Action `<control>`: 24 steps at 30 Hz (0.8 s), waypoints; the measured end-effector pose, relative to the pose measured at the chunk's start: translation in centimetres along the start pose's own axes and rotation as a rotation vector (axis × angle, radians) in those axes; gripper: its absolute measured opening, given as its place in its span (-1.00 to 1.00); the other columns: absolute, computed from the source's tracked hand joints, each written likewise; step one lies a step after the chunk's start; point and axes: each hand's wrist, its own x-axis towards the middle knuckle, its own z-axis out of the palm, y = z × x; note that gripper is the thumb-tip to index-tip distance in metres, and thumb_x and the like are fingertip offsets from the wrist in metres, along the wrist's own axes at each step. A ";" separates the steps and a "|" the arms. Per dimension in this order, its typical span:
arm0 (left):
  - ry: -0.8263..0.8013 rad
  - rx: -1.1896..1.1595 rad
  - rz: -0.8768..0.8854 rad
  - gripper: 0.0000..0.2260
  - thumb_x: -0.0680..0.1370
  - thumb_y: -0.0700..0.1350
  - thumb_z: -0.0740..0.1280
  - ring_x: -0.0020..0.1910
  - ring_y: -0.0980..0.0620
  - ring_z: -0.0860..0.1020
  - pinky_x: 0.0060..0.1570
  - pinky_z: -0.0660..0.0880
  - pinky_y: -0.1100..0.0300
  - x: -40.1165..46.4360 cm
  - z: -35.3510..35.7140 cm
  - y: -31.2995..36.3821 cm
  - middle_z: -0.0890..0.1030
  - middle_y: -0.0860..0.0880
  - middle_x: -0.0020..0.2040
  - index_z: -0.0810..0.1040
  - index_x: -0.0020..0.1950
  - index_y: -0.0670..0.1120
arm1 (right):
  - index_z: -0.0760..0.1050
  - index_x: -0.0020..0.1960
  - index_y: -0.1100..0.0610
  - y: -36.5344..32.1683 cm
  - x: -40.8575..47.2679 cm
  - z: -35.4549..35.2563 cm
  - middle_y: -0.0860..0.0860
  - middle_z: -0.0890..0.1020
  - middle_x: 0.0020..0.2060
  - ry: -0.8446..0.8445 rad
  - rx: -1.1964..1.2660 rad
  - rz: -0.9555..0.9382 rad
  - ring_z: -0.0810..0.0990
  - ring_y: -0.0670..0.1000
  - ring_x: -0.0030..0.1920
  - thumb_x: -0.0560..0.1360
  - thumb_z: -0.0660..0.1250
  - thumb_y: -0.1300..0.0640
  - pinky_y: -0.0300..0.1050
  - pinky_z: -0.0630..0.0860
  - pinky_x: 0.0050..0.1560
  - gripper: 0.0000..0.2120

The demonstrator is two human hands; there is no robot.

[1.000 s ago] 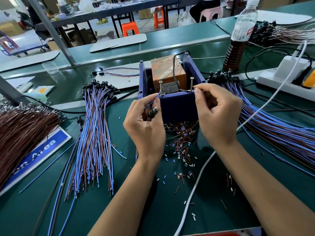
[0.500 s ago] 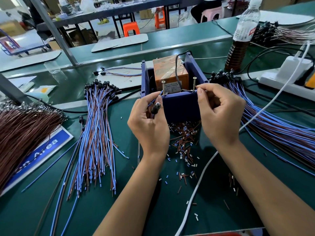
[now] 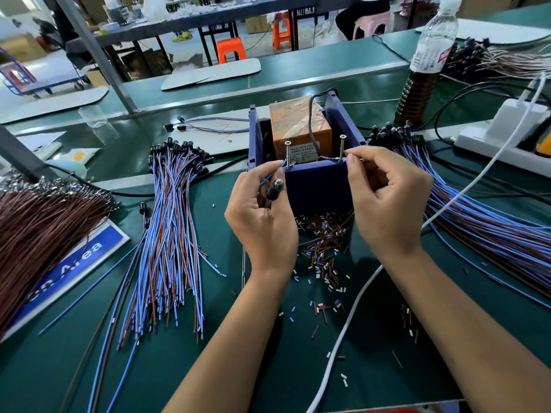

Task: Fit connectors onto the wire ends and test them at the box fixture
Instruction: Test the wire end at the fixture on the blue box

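A dark blue box fixture [image 3: 316, 186] stands at the table's middle with an orange transformer [image 3: 298, 126] inside and two upright screws, the left screw [image 3: 287, 153] and the right screw [image 3: 341, 147], on its front wall. My left hand [image 3: 262, 216] pinches a blue wire [image 3: 272, 175] with a black round connector [image 3: 275, 187], the wire end touching the left screw. My right hand [image 3: 387, 201] pinches the other thin wire end against the right screw.
A pile of blue and brown wires with black connectors [image 3: 170, 228] lies left of the fixture, another pile [image 3: 477, 222] right. Brown wires [image 3: 38, 234] sit far left. Cut insulation bits [image 3: 322, 254] litter the mat. A bottle [image 3: 423, 67], power strip [image 3: 501, 138] and white cable [image 3: 343, 338] are right.
Both hands stay at the fixture's front wall with the wire ends held at the two screws. Only a slight shift of the view shows.
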 end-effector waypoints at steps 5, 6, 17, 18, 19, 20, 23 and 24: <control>0.003 -0.004 -0.006 -0.91 0.61 -0.25 0.41 -0.11 0.07 0.62 -0.09 0.50 0.24 0.0 0.0 0.0 0.69 -0.04 -0.10 0.71 0.03 -0.16 | 0.72 0.03 0.22 0.1 0.0 0.0 -0.03 0.71 -0.15 0.000 0.010 -0.004 0.65 -0.11 -0.17 0.63 0.38 0.23 -0.29 0.52 -0.11 -0.86; 0.003 -0.005 -0.009 -0.91 0.61 -0.26 0.41 -0.12 0.07 0.62 -0.08 0.49 0.26 0.0 0.1 0.0 0.69 -0.05 -0.10 0.71 0.03 -0.16 | 0.72 0.03 0.22 0.1 0.0 0.0 -0.03 0.72 -0.15 -0.002 0.015 -0.004 0.65 -0.11 -0.17 0.63 0.38 0.24 -0.29 0.52 -0.11 -0.86; 0.021 -0.008 -0.011 -0.92 0.62 -0.22 0.41 -0.12 0.09 0.61 -0.08 0.49 0.24 -0.3 -0.2 0.2 0.68 -0.06 -0.11 0.70 0.02 -0.19 | 0.71 0.05 0.22 0.3 0.0 -0.4 -0.02 0.72 -0.13 0.003 0.031 -0.016 0.66 -0.11 -0.14 0.64 0.38 0.24 -0.25 0.54 -0.10 -0.87; 0.029 -0.007 -0.008 -0.92 0.62 -0.22 0.41 -0.13 0.10 0.60 -0.09 0.48 0.27 -0.3 -0.2 0.2 0.68 -0.05 -0.12 0.70 0.01 -0.19 | 0.71 0.05 0.22 0.3 -0.1 -0.4 -0.03 0.71 -0.14 0.008 0.033 -0.009 0.65 -0.11 -0.15 0.65 0.37 0.23 -0.25 0.53 -0.12 -0.86; 0.032 -0.002 0.000 -0.92 0.62 -0.22 0.40 -0.13 0.11 0.59 -0.09 0.46 0.30 -0.3 -0.2 0.1 0.67 -0.04 -0.12 0.69 0.01 -0.19 | 0.71 0.04 0.22 0.3 -0.1 -0.5 -0.04 0.71 -0.15 0.009 0.034 -0.013 0.64 -0.12 -0.16 0.65 0.37 0.23 -0.26 0.52 -0.13 -0.86; 0.029 0.004 0.008 -0.92 0.62 -0.23 0.41 -0.14 0.12 0.58 -0.10 0.45 0.32 -0.3 -0.2 0.1 0.67 -0.04 -0.13 0.69 0.01 -0.19 | 0.71 0.04 0.22 0.3 -0.1 -0.5 -0.04 0.70 -0.15 0.007 0.033 -0.027 0.63 -0.13 -0.17 0.65 0.37 0.23 -0.27 0.50 -0.14 -0.86; -0.002 0.009 0.029 -0.93 0.61 -0.24 0.42 -0.15 0.10 0.59 -0.11 0.46 0.31 -0.3 0.0 0.1 0.68 -0.05 -0.12 0.70 0.01 -0.20 | 0.71 0.02 0.21 0.2 -0.1 -0.4 -0.04 0.70 -0.16 -0.006 0.017 -0.053 0.64 -0.11 -0.18 0.65 0.38 0.24 -0.28 0.51 -0.14 -0.87; -0.001 0.015 0.034 -0.93 0.60 -0.25 0.42 -0.14 0.10 0.59 -0.10 0.47 0.30 -0.3 0.0 0.1 0.68 -0.04 -0.12 0.70 0.01 -0.20 | 0.71 0.01 0.21 0.2 0.0 -0.4 -0.04 0.70 -0.17 -0.003 0.006 -0.043 0.64 -0.10 -0.18 0.64 0.38 0.23 -0.28 0.51 -0.14 -0.87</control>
